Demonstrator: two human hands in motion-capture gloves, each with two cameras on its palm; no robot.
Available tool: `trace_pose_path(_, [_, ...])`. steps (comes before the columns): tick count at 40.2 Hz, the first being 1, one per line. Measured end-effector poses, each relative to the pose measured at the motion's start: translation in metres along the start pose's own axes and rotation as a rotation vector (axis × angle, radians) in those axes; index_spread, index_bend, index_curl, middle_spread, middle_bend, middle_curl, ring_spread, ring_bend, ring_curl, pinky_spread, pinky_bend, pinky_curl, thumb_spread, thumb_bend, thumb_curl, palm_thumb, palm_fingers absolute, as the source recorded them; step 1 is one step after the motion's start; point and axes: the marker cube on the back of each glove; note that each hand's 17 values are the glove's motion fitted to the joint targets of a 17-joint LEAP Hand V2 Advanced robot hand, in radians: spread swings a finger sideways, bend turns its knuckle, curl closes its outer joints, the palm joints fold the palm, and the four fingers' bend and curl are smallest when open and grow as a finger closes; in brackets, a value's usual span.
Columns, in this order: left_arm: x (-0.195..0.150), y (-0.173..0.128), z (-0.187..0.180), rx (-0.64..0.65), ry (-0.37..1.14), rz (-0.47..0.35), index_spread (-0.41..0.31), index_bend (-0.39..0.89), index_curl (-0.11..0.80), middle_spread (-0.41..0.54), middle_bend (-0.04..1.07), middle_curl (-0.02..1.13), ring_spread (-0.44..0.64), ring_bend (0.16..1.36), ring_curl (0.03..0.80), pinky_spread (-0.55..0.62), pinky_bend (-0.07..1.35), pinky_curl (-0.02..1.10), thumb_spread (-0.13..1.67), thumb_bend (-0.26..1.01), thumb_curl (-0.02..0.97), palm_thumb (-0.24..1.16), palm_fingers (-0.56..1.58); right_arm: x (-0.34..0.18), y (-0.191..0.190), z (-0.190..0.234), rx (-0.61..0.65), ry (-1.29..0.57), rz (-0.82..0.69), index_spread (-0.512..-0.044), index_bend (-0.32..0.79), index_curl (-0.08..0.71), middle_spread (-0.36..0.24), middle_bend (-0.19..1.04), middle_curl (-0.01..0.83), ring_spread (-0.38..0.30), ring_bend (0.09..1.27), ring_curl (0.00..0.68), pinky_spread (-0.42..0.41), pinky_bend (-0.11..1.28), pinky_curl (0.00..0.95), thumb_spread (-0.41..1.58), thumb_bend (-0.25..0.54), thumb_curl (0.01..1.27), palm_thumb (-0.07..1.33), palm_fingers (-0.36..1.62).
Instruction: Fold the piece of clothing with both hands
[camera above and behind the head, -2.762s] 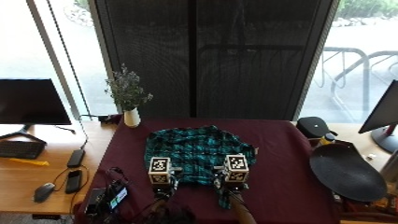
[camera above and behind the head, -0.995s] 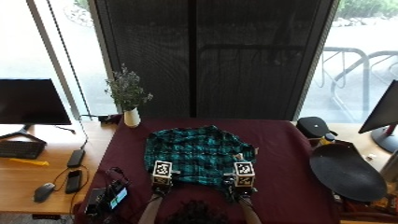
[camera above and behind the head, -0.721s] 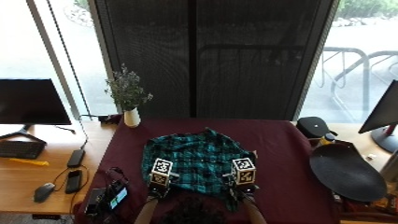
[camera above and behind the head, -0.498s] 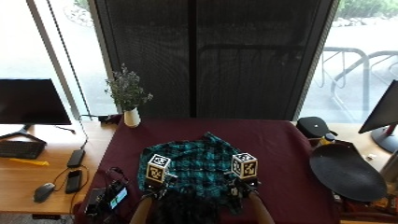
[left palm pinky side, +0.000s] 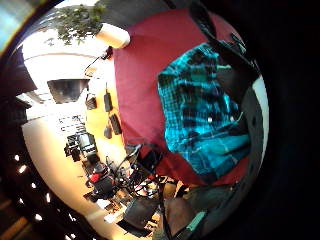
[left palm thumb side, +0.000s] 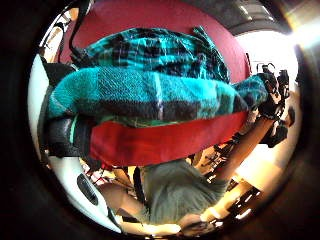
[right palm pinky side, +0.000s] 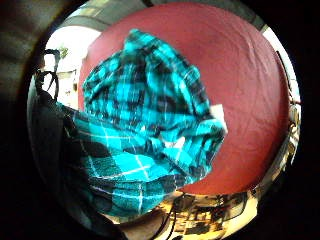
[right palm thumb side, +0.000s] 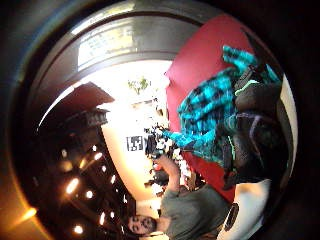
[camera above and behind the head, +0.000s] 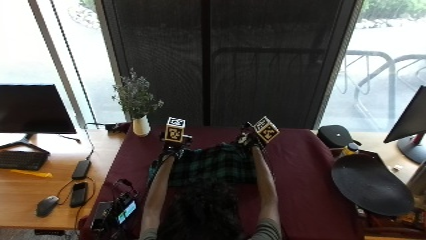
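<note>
Both hands have moved from the near edge of the shirt (camera above and behind the head: 212, 165) to the far side of the table (camera above and behind the head: 306, 170), carrying the near hem up and over, so the cloth that was spread wide 2.8 s ago is now doubled into a narrower band. Arms reach out straight toward 12 o'clock.

At about 9 o'clock on the light desk lie a keyboard (camera above and behind the head: 23, 159), a mouse (camera above and behind the head: 45, 205) and a phone (camera above and behind the head: 78, 193). At 11 o'clock a white vase (camera above and behind the head: 140, 126) with a dried sprig stands at the table's far left corner, well apart from the fold.

Next comes the left hand (camera above and behind the head: 172, 146), at the shirt's far left corner. Its thumb-side palm view shows a rolled edge of plaid (left palm thumb side: 150, 95) lying across the palm with the glove curled round it, so it grips the hem. The shirt lies in the middle of the maroon table, between the two forearms and partly hidden by the person's head.

The right hand (camera above and behind the head: 253, 139) is at the far right corner; its palm view shows gloved fingers (right palm thumb side: 252, 100) bunched into the cloth, so it too pinches the hem. Holding both corners level likely keeps the folded edge straight as it is laid down to meet the far edge.

At 3 o'clock a dark round dish (camera above and behind the head: 369, 184) rests off to the side.
</note>
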Motion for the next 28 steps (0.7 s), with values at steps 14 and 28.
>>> trace_pose_path(14, [0.027, -0.080, 0.060, -0.173, 0.067, -0.085, -0.302, 0.25, 0.516, -0.340, 0.53, 0.53, -0.36, 0.64, 0.423, -0.02, 0.08, 0.18, 1.26, 0.00, 0.321, 0.79, 1.09, -0.031, -0.040, 0.062, -0.114, 0.003, -0.060, -0.295, 0.09, 0.251, -0.207, 0.47, 0.505, -0.240, 0.76, 0.476, -0.322, 0.60, 0.392, 0.91, -0.014, 0.48, 1.03, 1.24])
trace_pose_path(28, [0.022, -0.069, 0.039, 0.243, 0.104, -0.139, -0.260, 0.13, 0.501, -0.305, 0.49, 0.54, -0.30, 0.58, 0.428, 0.04, 0.18, 0.17, 1.30, -0.01, 0.311, 0.80, 0.90, -0.051, 0.020, 0.018, 0.212, 0.433, -0.332, -0.300, 0.14, 0.275, -0.199, 0.29, 0.461, -0.209, 0.63, 0.451, -0.174, 0.59, 0.400, 0.93, -0.016, 0.48, 1.04, 0.86])
